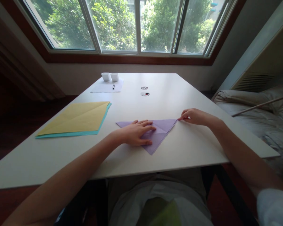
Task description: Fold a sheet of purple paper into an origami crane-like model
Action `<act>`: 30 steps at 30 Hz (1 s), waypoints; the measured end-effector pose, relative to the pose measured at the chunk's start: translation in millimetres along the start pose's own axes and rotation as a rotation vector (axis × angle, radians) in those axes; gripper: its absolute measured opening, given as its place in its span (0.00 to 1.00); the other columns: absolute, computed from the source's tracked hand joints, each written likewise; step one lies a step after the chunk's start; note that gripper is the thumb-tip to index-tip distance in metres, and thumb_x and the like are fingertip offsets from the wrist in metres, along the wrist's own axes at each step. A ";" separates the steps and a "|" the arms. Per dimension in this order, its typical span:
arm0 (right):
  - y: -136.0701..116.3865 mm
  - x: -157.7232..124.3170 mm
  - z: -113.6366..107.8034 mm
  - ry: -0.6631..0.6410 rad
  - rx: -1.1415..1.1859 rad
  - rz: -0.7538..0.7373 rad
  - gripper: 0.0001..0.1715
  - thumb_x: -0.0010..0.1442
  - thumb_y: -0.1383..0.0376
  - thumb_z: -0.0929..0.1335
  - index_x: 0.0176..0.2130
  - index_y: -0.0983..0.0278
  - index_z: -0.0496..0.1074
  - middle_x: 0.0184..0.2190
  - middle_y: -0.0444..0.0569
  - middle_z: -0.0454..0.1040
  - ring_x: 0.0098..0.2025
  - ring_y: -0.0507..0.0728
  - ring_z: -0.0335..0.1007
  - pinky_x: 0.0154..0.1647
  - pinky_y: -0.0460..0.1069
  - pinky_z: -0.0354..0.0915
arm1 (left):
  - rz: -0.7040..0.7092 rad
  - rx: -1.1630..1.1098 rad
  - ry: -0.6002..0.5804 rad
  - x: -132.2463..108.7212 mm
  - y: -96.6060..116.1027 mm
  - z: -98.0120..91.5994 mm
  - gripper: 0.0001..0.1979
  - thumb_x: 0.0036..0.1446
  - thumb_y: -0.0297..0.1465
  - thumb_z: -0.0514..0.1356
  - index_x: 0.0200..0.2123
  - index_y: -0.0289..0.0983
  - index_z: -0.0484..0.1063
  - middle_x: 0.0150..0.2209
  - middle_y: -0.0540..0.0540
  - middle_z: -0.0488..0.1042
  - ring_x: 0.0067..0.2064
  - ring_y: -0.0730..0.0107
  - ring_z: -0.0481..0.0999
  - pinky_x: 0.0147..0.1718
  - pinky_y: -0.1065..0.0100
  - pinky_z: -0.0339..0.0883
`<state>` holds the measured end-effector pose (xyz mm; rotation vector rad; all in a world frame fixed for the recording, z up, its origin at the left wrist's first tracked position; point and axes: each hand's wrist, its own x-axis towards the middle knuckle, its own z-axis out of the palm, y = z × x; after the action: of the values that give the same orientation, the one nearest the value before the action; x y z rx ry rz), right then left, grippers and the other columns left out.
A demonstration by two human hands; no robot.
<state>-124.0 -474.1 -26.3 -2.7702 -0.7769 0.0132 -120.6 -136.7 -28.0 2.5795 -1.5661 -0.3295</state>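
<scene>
A sheet of purple paper (159, 130), folded into a triangle, lies on the white table with one corner pointing toward me. Across its left half my left hand (138, 133) rests flat, fingers spread, covering part of the paper. At the triangle's right corner my right hand (194, 116) has its thumb and fingertips pinched together on the tip. Creases show on the paper's upper layer.
On the left lie yellow paper (77, 117) and teal paper (85, 133) beneath it. Farther back, two small white cups (110, 77) and a pen (113, 86) sit on white paper (99, 88). Two round inserts (145, 94) mark the tabletop (132, 163).
</scene>
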 end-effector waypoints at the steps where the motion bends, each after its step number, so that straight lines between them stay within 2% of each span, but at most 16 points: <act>1: -0.8 -0.6 -1.5 0.006 -0.033 0.012 0.14 0.53 0.67 0.64 0.34 0.56 0.78 0.34 0.45 0.76 0.30 0.53 0.70 0.31 0.47 0.61 | 0.000 0.000 0.000 -0.2 -0.4 0.3 0.31 0.56 0.53 0.47 0.60 0.48 0.51 0.64 0.43 0.47 0.64 0.53 0.47 0.57 0.47 0.43; 4: -5.7 -0.4 -4.0 0.051 -0.136 0.052 0.14 0.51 0.71 0.63 0.31 0.58 0.77 0.33 0.46 0.76 0.30 0.54 0.70 0.32 0.48 0.61 | -0.001 0.001 0.002 -0.1 -1.1 1.6 0.32 0.55 0.53 0.47 0.60 0.48 0.50 0.64 0.43 0.47 0.64 0.53 0.47 0.57 0.48 0.43; 7: -12.9 3.0 -1.7 0.128 -0.154 0.070 0.16 0.54 0.71 0.62 0.36 0.60 0.76 0.36 0.48 0.75 0.32 0.55 0.70 0.34 0.49 0.62 | 0.005 0.002 0.007 1.4 0.6 2.1 0.31 0.55 0.53 0.47 0.60 0.48 0.51 0.64 0.43 0.48 0.63 0.53 0.47 0.57 0.48 0.43; 10: -19.1 7.6 5.1 0.160 -0.062 0.007 0.18 0.58 0.65 0.62 0.46 0.61 0.72 0.41 0.52 0.73 0.39 0.58 0.69 0.40 0.51 0.64 | 0.001 -0.001 0.020 1.8 1.6 -1.8 0.30 0.57 0.53 0.46 0.59 0.48 0.52 0.64 0.43 0.48 0.63 0.53 0.48 0.58 0.51 0.44; 13: -21.5 10.5 11.4 0.095 0.011 -0.102 0.24 0.56 0.57 0.65 0.52 0.58 0.68 0.46 0.54 0.71 0.47 0.60 0.66 0.46 0.54 0.62 | -0.060 -0.028 0.035 -4.1 -6.1 -11.9 0.30 0.58 0.52 0.45 0.61 0.48 0.49 0.64 0.44 0.48 0.64 0.54 0.47 0.58 0.53 0.44; 16: -20.8 11.3 14.1 0.034 0.053 -0.176 0.25 0.55 0.54 0.67 0.51 0.58 0.69 0.46 0.54 0.71 0.47 0.60 0.65 0.48 0.54 0.62 | -0.124 -0.081 0.008 -17.0 -24.9 -23.5 0.41 0.49 0.54 0.55 0.62 0.45 0.47 0.64 0.42 0.48 0.63 0.53 0.46 0.58 0.56 0.46; 20: -19.3 11.6 15.1 0.068 0.099 -0.181 0.21 0.56 0.55 0.66 0.47 0.61 0.72 0.43 0.54 0.72 0.45 0.58 0.67 0.46 0.52 0.63 | -0.211 -0.172 -0.077 -31.6 -49.1 -30.9 0.45 0.39 0.52 0.63 0.60 0.45 0.53 0.61 0.43 0.53 0.59 0.55 0.55 0.55 0.62 0.53; 23: -18.8 12.6 17.0 0.109 0.115 -0.187 0.19 0.56 0.56 0.66 0.46 0.61 0.73 0.42 0.54 0.72 0.43 0.58 0.68 0.45 0.52 0.64 | -0.224 -0.202 -0.078 -33.7 -55.3 -31.1 0.43 0.38 0.49 0.64 0.58 0.45 0.56 0.58 0.44 0.57 0.57 0.56 0.58 0.52 0.64 0.56; 27: -18.4 13.8 19.9 0.119 0.115 -0.199 0.17 0.57 0.57 0.65 0.45 0.59 0.73 0.40 0.53 0.73 0.42 0.57 0.68 0.43 0.52 0.64 | -0.217 -0.211 -0.061 -30.8 -53.9 -31.7 0.36 0.42 0.48 0.62 0.55 0.44 0.61 0.55 0.45 0.61 0.54 0.58 0.61 0.50 0.65 0.57; 30: -18.6 13.9 20.4 0.118 0.120 -0.203 0.15 0.59 0.59 0.63 0.43 0.60 0.74 0.39 0.52 0.74 0.41 0.56 0.68 0.43 0.51 0.64 | -0.227 -0.217 -0.058 -29.7 -52.6 -33.8 0.35 0.43 0.48 0.62 0.54 0.43 0.62 0.53 0.45 0.63 0.53 0.59 0.63 0.49 0.66 0.57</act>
<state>-123.2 -446.6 -40.4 -2.5419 -0.9876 -0.1369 -80.4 -86.7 -2.0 2.5974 -1.1786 -0.5656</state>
